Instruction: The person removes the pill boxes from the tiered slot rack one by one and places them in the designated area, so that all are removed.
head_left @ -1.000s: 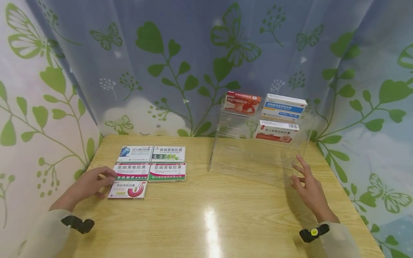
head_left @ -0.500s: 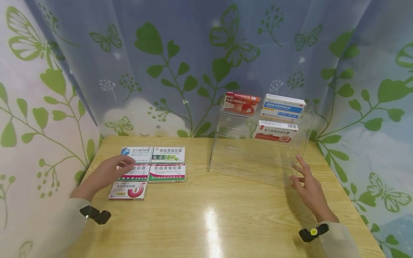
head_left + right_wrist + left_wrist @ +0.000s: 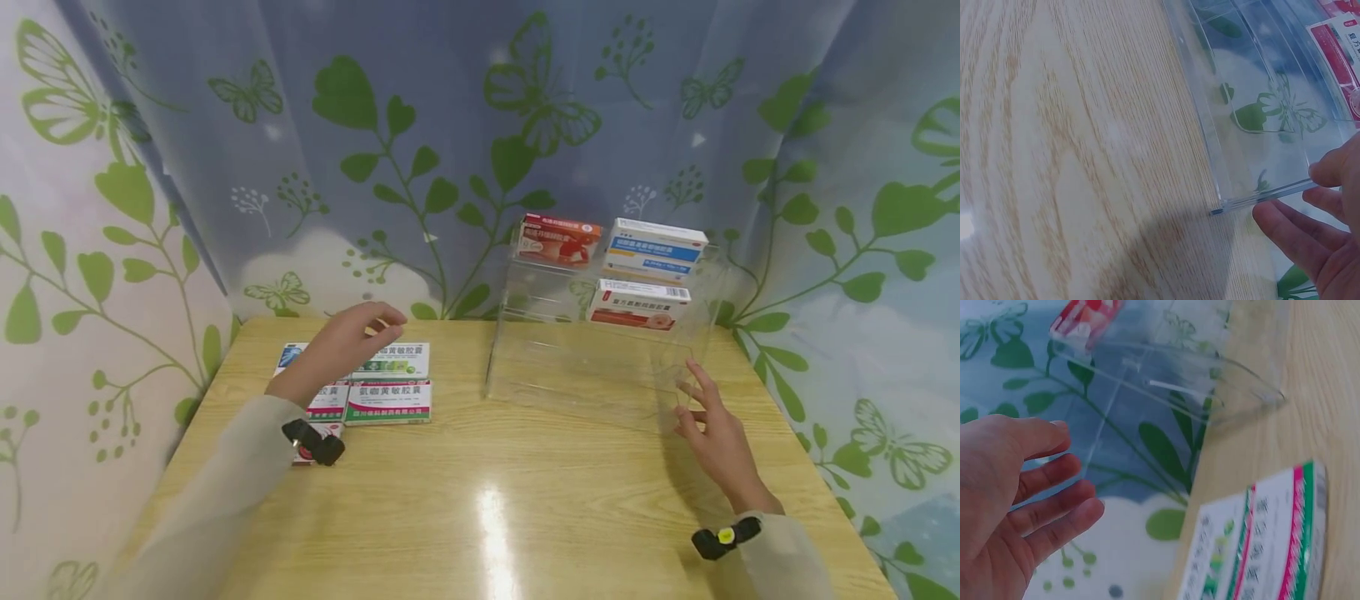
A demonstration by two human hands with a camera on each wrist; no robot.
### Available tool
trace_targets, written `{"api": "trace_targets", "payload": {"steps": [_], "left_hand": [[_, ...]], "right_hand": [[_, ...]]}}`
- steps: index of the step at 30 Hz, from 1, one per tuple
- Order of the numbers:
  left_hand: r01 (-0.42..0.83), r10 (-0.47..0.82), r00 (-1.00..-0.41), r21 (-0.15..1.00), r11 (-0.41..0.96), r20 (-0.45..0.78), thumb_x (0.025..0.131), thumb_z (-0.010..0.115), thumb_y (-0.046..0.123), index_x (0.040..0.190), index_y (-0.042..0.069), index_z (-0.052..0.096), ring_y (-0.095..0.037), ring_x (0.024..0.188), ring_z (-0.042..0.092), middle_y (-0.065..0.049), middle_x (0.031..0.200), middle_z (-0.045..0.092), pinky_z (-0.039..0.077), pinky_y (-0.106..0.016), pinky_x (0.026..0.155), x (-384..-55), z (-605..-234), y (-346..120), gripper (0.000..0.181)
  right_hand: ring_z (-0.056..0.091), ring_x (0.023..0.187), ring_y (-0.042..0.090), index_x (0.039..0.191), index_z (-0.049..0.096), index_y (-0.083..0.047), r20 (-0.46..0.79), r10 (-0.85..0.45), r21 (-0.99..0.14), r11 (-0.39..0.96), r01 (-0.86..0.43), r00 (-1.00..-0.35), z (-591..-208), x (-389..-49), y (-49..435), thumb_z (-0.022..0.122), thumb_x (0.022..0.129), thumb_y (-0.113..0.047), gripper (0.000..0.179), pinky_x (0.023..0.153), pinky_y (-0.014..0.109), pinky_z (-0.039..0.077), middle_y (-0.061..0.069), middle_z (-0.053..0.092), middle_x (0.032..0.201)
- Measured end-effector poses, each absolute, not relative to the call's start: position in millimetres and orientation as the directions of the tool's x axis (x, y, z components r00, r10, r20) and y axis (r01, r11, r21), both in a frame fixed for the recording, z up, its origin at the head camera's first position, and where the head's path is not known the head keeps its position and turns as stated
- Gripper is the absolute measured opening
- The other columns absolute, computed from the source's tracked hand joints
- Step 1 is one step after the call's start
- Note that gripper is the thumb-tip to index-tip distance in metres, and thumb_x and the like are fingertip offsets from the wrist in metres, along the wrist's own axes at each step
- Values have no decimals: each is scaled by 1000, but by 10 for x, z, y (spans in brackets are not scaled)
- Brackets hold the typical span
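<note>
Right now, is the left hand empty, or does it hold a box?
Empty: in the left wrist view, the left hand has nothing in its palm or between its fingers.

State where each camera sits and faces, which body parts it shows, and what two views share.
Head: worn on the head, facing forward and down at table, boxes and clear rack; left hand, right hand and sleeves show.
Left wrist: worn there, facing curtain, boxes and clear rack; left hand shows.
Right wrist: worn there, facing table and clear rack; right hand shows.
Shared: both wrist views include the clear rack.
</note>
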State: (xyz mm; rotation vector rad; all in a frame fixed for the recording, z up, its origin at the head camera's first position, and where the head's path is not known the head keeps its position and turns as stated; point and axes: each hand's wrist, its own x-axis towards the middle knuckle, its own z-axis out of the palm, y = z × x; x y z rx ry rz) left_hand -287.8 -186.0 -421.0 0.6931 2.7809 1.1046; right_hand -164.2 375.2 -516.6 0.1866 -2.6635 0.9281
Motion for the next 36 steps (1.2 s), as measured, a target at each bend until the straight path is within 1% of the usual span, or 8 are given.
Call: {"api": "trace_targets", "payload": {"steps": [7, 12, 17, 22, 29, 34, 36], "left_hand": [[451, 487, -862, 659, 602, 145, 113, 62, 28, 136, 13, 70, -30, 122, 68, -7, 139, 71, 58, -53, 103, -3031, -4001, -1423, 28], [493, 515, -838, 652, 576, 179, 113, 64, 26, 135, 13, 71, -27, 117, 70, -6, 136, 73, 59, -49, 100, -3141, -3914, -1115, 26], [534, 543, -813, 638, 554, 209, 112, 64, 24, 135, 10, 72, -25, 114, 70, -6, 135, 74, 59, -47, 101, -3182, -3807, -805, 27], [578, 579, -783, 609, 544, 226, 113, 63, 23, 134, 12, 71, -23, 114, 70, -5, 134, 73, 59, -43, 101, -3200, -3694, -508, 26], [646, 632, -737, 522, 556, 239, 114, 61, 22, 133, 11, 71, -20, 116, 71, -6, 134, 73, 59, -37, 104, -3205, -3578, -128, 24], [674, 664, -710, 503, 541, 236, 114, 61, 22, 134, 8, 71, -22, 121, 70, -7, 135, 72, 58, -35, 106, -3191, -3533, 140, 27], [674, 672, -707, 499, 545, 222, 114, 61, 22, 136, 8, 70, -21, 124, 69, -6, 138, 71, 57, -35, 108, -3196, -3538, 240, 28]], "right_hand": [[80, 90, 44, 176, 19, -24, 340, -16, -589, 776, -226, -940, -5165, -1641, 3738, 62, 108, 1, 84, 65, 15, 58, 35, 60, 150], [80, 89, 45, 175, 21, -23, 357, -14, -575, 785, -231, -934, -5167, -1637, 3730, 62, 107, 2, 84, 64, 16, 58, 35, 61, 148], [80, 88, 45, 175, 21, -23, 356, -12, -571, 789, -228, -934, -5165, -1640, 3718, 63, 107, 2, 84, 63, 18, 58, 35, 62, 148], [80, 89, 45, 175, 20, -24, 349, -5, -579, 785, -220, -937, -5166, -1640, 3720, 63, 107, 1, 84, 64, 18, 58, 36, 61, 149], [79, 90, 47, 176, 20, -24, 342, -5, -590, 777, -219, -940, -5170, -1640, 3711, 63, 108, 1, 84, 63, 17, 57, 37, 60, 149], [79, 91, 47, 176, 19, -25, 350, -2, -590, 776, -222, -937, -5170, -1643, 3707, 63, 107, 2, 85, 64, 15, 57, 37, 60, 149], [79, 91, 48, 176, 20, -24, 355, -3, -590, 775, -226, -935, -5173, -1643, 3708, 63, 107, 2, 85, 64, 13, 56, 37, 60, 149]]}}
